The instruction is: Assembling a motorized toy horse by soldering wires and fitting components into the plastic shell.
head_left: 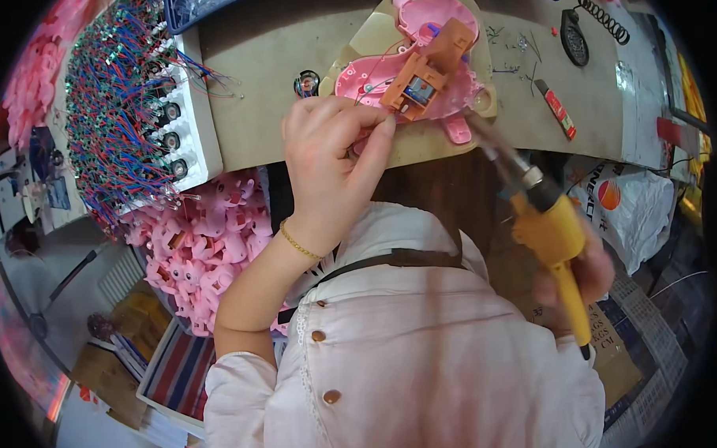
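Observation:
A pink plastic toy shell (430,70) lies open on a tan pad (368,46) at the bench edge, with an orange motor block (430,65) sitting in it. My left hand (332,158) pinches thin wires beside the shell's lower left side. My right hand (577,275) grips the yellow handle of a soldering iron (544,225), whose metal tip points up toward the shell's right edge.
A white tray (197,123) packed with small speakers and red and blue wires stands at the left. A heap of pink toy shells (201,237) lies below it. A red marker (557,109), a coiled black cord (596,18) and a white plastic bag (626,207) sit on the right.

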The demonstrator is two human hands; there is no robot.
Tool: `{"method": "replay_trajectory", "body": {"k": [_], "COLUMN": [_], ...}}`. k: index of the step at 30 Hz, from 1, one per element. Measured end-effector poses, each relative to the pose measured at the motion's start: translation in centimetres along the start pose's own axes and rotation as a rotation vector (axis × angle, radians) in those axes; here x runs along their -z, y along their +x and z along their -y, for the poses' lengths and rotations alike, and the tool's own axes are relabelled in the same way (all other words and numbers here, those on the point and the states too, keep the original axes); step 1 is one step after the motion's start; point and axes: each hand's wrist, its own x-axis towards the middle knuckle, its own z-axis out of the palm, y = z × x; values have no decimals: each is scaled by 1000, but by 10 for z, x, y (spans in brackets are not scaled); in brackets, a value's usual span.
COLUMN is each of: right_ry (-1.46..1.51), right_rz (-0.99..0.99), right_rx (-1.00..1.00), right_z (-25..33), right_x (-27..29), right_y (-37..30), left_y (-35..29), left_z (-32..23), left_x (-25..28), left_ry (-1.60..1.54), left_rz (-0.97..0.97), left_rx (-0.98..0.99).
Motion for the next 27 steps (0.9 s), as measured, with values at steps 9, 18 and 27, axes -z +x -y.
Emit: {"method": "replay_trajectory", "body": {"k": [9, 18, 27], "right_ry": [-94, -58, 201], "right_rz": [307, 185, 419], "right_rx": [-56, -106, -596], "right_z": [0, -12, -3], "right_x": [-16, -32, -21], "right_y": [21, 25, 37], "left_y": [-3, -2, -1], "left_z": [3, -1, -1], "left_x": [-5, -3, -5], "left_ry": [40, 45, 34], "left_rz": [-67, -59, -72], "left_rx": [-36, -21, -22]}}
